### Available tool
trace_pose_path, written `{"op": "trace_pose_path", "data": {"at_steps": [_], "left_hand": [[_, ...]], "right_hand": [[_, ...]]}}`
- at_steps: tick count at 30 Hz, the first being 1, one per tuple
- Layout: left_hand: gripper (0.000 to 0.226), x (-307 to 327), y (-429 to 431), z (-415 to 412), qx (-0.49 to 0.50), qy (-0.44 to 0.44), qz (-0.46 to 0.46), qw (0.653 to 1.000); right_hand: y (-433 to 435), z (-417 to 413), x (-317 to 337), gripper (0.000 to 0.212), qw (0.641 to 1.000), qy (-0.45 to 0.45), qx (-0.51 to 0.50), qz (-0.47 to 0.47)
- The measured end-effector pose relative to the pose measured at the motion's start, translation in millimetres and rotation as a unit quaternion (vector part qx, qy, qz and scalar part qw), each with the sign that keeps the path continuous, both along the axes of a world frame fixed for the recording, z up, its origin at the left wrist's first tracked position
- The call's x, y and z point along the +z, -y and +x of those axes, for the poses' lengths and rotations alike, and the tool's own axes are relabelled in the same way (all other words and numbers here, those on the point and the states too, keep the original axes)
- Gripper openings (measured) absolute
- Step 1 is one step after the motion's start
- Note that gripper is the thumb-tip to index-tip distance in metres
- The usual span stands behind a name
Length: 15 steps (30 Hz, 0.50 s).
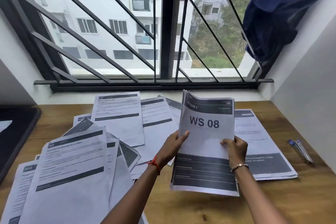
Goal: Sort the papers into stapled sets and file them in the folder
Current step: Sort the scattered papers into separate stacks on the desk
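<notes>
Two hands on one sheaf [205, 142]: left hand [175, 142] pinches its left edge, thumb on the front page, the other fingers behind the paper and out of sight. Right hand [235, 148] grips the right edge, fingers [225, 142] curled onto the front page. Sheaf is off the tabletop [181, 209], held near upright and facing me, between the two paper areas. Front page reads "WS 08", with a dark header band on top and a dark block at the bottom. Its top left corner fans out, so it is several sheets; staple not visible. Many loose sheets [72, 165] lie overlapped and askew across the left and middle of the tabletop, reaching back to the window sill. One flat pile [263, 151] sits right of the sheaf, partly covered by it and squared up. Pens [301, 151] lie just right of that pile, near the wall. Dark flat item [16, 132] sits at the far left edge; cannot tell what it is. Red thread [154, 163] on my left wrist, bracelet [239, 166] on my right. Barred window [163, 32] is straight ahead, blue cloth [281, 14] hanging at its right.
</notes>
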<state>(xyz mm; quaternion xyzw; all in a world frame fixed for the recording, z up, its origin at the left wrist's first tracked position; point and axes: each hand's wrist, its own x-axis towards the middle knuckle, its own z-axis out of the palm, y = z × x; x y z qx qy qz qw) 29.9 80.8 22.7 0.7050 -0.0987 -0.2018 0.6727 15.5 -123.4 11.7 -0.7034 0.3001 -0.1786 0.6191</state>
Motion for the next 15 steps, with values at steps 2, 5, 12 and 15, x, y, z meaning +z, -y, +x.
{"op": "trace_pose_path", "data": {"at_steps": [2,5,12,15], "left_hand": [[0.045,-7,1,2,-0.026,-0.044,-0.027,0.998],[0.044,-27,-2,17,-0.007,0.035,0.153,0.988],[0.056,-58,-16,33,-0.161,0.2,0.528,0.809],[0.058,-59,-13,25,-0.179,0.23,0.529,0.797]], "right_hand": [[12,-4,-6,0.017,0.998,-0.02,-0.043,0.051],[28,-7,-13,0.026,0.992,-0.032,-0.079,0.088],[34,0,-15,0.02,0.984,-0.047,-0.136,0.109],[32,6,-15,0.019,0.979,-0.037,-0.156,0.124]]}}
